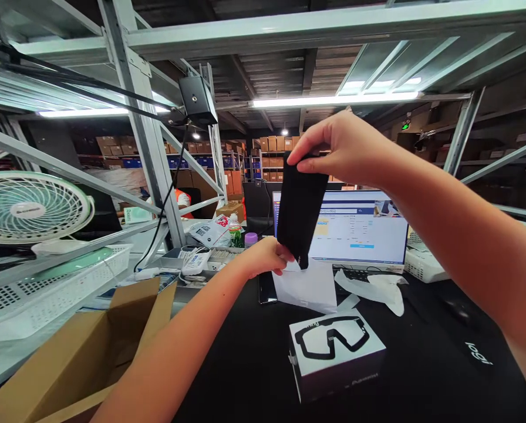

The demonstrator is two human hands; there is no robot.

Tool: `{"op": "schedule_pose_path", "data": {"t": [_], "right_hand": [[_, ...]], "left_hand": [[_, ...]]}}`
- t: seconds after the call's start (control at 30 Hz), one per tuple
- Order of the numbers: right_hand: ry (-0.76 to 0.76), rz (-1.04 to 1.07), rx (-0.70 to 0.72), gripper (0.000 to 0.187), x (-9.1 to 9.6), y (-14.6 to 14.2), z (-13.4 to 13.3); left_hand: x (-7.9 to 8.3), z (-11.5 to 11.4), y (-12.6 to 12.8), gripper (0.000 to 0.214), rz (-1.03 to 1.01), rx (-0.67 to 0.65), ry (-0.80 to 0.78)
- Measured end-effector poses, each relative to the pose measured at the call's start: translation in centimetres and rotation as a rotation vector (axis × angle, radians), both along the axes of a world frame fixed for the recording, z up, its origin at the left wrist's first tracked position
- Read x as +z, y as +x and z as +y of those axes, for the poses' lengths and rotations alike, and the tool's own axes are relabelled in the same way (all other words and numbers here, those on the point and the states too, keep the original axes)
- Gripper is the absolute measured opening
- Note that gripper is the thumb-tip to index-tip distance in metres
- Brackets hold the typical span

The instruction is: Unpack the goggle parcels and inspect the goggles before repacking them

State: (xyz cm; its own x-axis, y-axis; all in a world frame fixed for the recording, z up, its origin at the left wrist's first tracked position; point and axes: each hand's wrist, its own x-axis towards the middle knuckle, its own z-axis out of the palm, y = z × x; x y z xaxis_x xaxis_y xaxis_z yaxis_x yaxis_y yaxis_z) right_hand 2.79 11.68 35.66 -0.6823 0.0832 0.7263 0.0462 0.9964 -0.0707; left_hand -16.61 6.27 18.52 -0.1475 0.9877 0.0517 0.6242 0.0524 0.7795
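A flat black pouch (302, 205) hangs upright in front of the monitor, held between both hands. My right hand (340, 144) pinches its top edge from above. Lower down, my left hand (269, 257) grips its bottom left corner between thumb and fingers. Whether anything is inside the pouch I cannot tell. Below, on the black desk mat, stands a box (337, 352) with a picture of goggles on its white top and dark sides. White paper (304, 288) lies behind it, under the pouch.
An open cardboard box (82, 346) stands at the left. A monitor (355, 229), torn white scraps (373, 286), a phone (267, 289) and a mouse (459, 311) are on the desk. A fan (29, 208), a white basket (64, 288) and a metal rack post (144, 111) line the left.
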Motion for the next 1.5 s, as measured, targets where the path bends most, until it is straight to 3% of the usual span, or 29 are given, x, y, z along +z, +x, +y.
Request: {"op": "schedule_pose_path", "data": {"t": [0.23,0.4,0.53,0.7,0.9,1.07,1.27,1.33,1.5], "right_hand": [[-0.027,-0.036,0.019,0.026,0.2,2.6,4.1],[-0.039,0.001,0.041,0.021,0.0,3.1,5.2],[-0.041,-0.036,-0.036,0.009,-1.9,1.6,4.2],[-0.042,-0.202,-0.078,0.015,-5.1,-0.9,2.7],[-0.162,-0.363,-0.047,0.054,-9.6,-2.0,1.8],[-0.107,-0.379,-0.089,0.034,-12.1,-2.3,2.6],[-0.045,-0.331,-0.302,0.019,-11.7,-2.7,2.1],[-0.085,-0.337,-0.321,0.029,-11.5,-2.8,1.7],[-0.146,-0.389,-0.296,0.075,-11.2,-3.2,1.6]], "left_hand": [[-0.2,-0.3,-0.9,0.038,0.013,0.007,0.002],[0.2,-0.5,0.2,0.017,0.019,0.006,0.022],[0.3,-0.4,0.6,0.020,0.003,-0.045,0.027],[0.6,-0.8,0.9,0.023,-0.014,-0.066,0.031],[1.9,-2.0,1.3,0.015,-0.069,-0.010,0.040],[2.8,-2.5,0.8,0.027,-0.084,0.053,0.077],[2.9,-2.4,0.6,0.037,-0.180,0.079,0.218],[2.9,-2.5,0.9,0.042,-0.230,0.091,0.289],[2.7,-2.8,1.8,0.052,-0.329,0.188,0.452]]}}
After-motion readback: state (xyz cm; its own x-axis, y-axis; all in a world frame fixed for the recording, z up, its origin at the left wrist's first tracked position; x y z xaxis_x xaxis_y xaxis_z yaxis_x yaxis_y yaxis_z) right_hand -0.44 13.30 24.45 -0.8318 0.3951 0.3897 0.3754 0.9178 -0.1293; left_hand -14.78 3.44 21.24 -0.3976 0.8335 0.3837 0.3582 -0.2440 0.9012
